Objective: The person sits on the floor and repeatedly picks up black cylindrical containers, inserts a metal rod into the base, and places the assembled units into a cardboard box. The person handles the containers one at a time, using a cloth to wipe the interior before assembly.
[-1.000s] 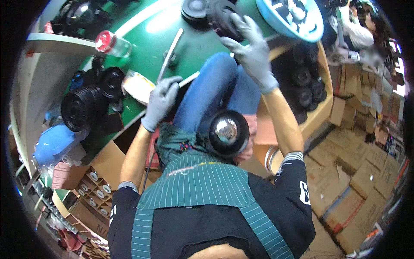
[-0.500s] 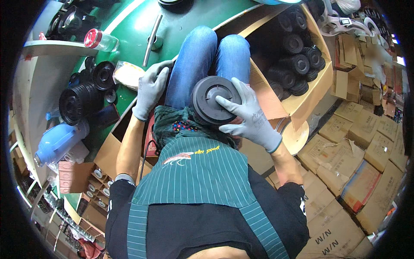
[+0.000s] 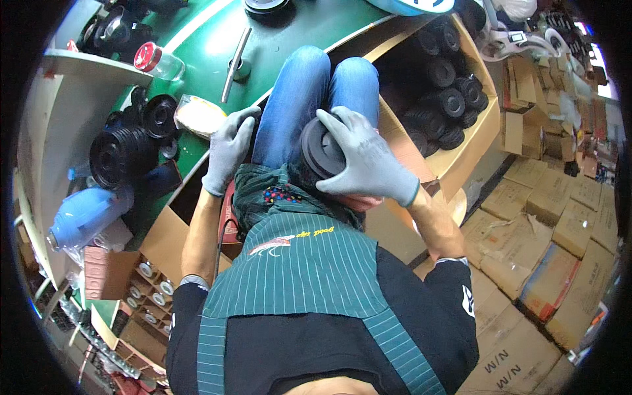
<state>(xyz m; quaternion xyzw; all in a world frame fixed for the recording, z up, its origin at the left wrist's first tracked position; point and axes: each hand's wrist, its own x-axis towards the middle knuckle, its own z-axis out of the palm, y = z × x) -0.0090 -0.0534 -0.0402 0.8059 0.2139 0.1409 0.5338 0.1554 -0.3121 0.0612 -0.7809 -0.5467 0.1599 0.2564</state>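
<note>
My gloved right hand [image 3: 372, 155] is closed around a short stack of black round plastic lids [image 3: 321, 157] over my lap. Its thumb and fingers press across the face and rim, covering the right part. The visible edge looks layered, but how many pieces there are I cannot tell. Away to the left, my gloved left hand [image 3: 227, 157] rests by the edge of the green table [image 3: 197, 56]. Its thumb and fingers are bent but apart, and nothing shows in them. A white packet [image 3: 197, 117] lies just beyond that hand.
To my right, an open cardboard box [image 3: 484, 125] holds many black round parts [image 3: 451, 102]. More black lids [image 3: 118, 157] stand on the table's left, near a red-capped jar [image 3: 158, 60] and a metal rod [image 3: 236, 66]. A blue machine [image 3: 85, 214] sits at the left; stacked cartons [image 3: 526, 253] fill the right.
My right hand has moved over the stack, which now tilts and sits slightly more to the right. My left hand has stayed nearly in place by the table edge.
</note>
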